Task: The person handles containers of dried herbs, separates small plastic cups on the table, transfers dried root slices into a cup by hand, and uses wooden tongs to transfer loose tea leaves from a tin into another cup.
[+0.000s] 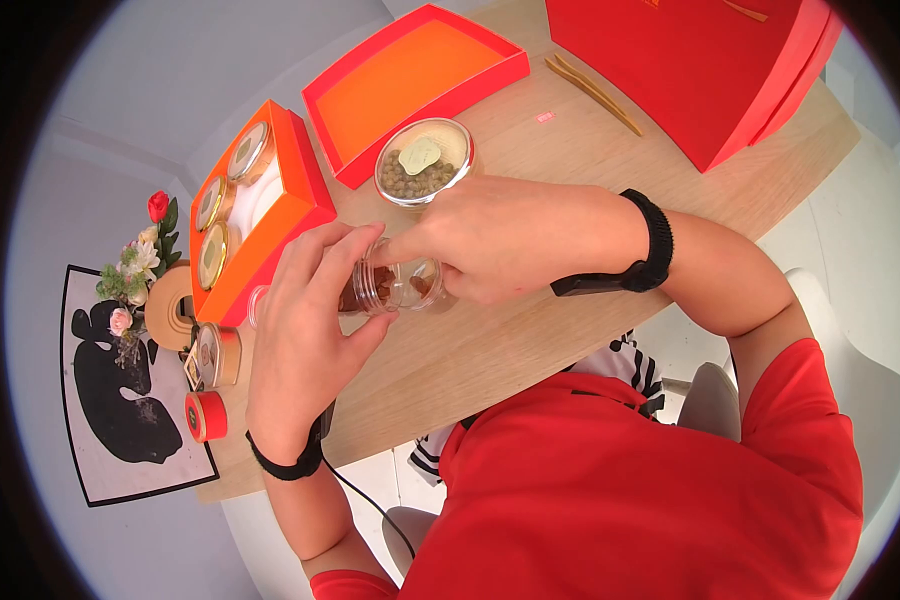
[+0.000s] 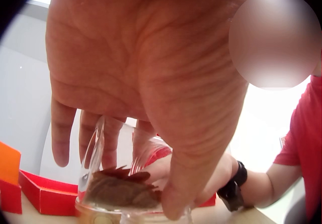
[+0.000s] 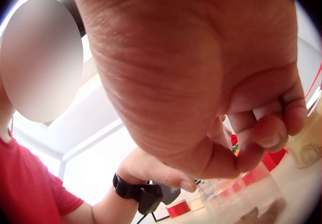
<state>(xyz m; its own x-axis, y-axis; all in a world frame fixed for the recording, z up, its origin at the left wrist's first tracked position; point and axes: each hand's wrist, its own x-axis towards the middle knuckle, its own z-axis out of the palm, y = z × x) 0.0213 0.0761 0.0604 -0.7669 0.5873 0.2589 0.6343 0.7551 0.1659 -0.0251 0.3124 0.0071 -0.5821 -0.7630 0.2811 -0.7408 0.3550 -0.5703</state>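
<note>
My left hand grips a clear jar, tilted on its side, with fingers over it and thumb below. Brown flat pieces lie inside this jar in the left wrist view. At its threaded mouth is the index finger of my right hand; whether the fingertip is inside cannot be told. The other right fingers are bent, and in the right wrist view the right hand hangs over a second clear container. A few brown pieces show in that container in the head view.
A round tub stands beyond my hands, near an empty red box lid. An orange-red box with several gold-rimmed jars is at left, by small round tins and flowers. Wooden tongs lie near a red bag.
</note>
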